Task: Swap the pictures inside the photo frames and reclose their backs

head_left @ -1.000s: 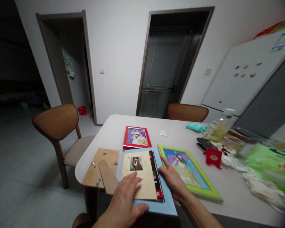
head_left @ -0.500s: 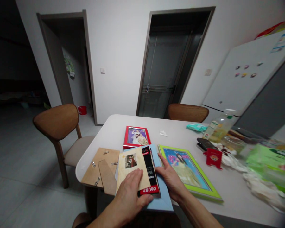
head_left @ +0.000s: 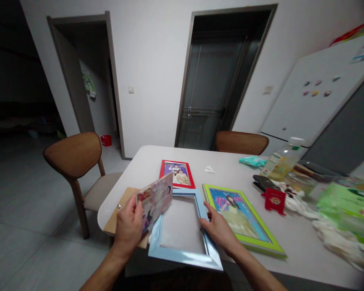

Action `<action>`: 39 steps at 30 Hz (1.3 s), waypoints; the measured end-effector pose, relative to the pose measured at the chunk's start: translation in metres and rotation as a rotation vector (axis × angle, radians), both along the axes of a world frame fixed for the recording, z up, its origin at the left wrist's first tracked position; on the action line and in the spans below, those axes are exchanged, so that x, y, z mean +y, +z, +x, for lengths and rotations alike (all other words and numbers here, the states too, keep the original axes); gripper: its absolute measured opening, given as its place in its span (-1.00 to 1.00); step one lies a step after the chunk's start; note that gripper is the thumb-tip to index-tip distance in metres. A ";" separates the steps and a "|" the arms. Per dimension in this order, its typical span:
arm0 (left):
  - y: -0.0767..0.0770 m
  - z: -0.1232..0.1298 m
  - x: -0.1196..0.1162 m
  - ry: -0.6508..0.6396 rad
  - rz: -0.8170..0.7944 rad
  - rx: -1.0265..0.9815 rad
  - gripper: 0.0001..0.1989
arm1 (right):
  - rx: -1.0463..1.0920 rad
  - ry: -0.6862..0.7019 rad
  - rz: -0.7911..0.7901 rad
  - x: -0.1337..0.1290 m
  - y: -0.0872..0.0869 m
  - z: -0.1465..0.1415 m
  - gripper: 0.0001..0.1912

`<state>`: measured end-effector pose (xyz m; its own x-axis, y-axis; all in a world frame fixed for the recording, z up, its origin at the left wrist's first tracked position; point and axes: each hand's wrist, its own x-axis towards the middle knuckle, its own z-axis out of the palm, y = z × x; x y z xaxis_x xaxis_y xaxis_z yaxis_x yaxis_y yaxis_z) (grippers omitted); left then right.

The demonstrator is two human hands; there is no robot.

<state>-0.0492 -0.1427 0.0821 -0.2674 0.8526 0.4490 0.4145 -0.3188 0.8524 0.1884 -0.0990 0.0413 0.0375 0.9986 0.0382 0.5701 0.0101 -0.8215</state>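
Note:
My left hand [head_left: 129, 222] grips a stack of pictures [head_left: 157, 198] by its left edge, tilted up over the left side of a light blue frame [head_left: 214, 250]. The blue frame's opening shows only a pale surface. My right hand [head_left: 216, 228] holds that frame by its right side. Partly hidden under the left hand and the stack lies a wooden backing board [head_left: 117, 218] with metal clips. Behind the blue frame is a red-framed photo [head_left: 178, 174]; to the right lies a green-framed photo [head_left: 236, 214] of a person in a yellowish dress.
Wooden chairs stand at the left [head_left: 75, 155] and behind the table [head_left: 241, 142]. On the right are a bottle [head_left: 280, 159], a black object [head_left: 263, 182], a small red stand [head_left: 275, 201], crumpled tissues [head_left: 336, 238] and a green package [head_left: 346, 206]. A teal packet [head_left: 252, 161] lies farther back.
My left hand has lifted the picture stack out of the blue frame and moved left, turning it so a pinkish picture side shows. My right hand stays at the frame's right side.

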 end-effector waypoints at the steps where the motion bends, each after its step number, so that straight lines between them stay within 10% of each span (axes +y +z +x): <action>1: 0.000 -0.009 0.003 0.008 -0.047 -0.199 -0.76 | -0.085 0.000 0.035 0.001 -0.003 0.003 -0.39; 8: -0.004 -0.010 0.006 -0.070 -0.025 -0.966 -0.75 | -0.071 0.002 0.228 0.000 -0.005 0.002 -0.64; 17: -0.009 0.027 -0.010 -0.350 -0.180 -1.051 -0.70 | 1.005 0.140 -0.214 -0.018 0.012 -0.052 -0.57; 24: -0.009 0.017 -0.014 -0.652 -0.547 -0.924 -0.71 | 1.070 0.140 -0.291 -0.017 0.020 -0.043 -0.65; 34: -0.023 0.042 -0.011 -0.451 -0.358 -0.963 -0.70 | 0.869 0.041 -0.179 -0.015 0.022 -0.048 -0.74; 39: -0.022 0.042 -0.013 -0.367 -0.264 -0.865 -0.68 | 1.097 0.188 -0.273 -0.019 0.023 -0.051 -0.60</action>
<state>-0.0071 -0.1560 0.0605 -0.1123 0.9937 0.0054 -0.4746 -0.0584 0.8783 0.1374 -0.1183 0.0644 -0.2344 0.9618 -0.1416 -0.4465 -0.2359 -0.8631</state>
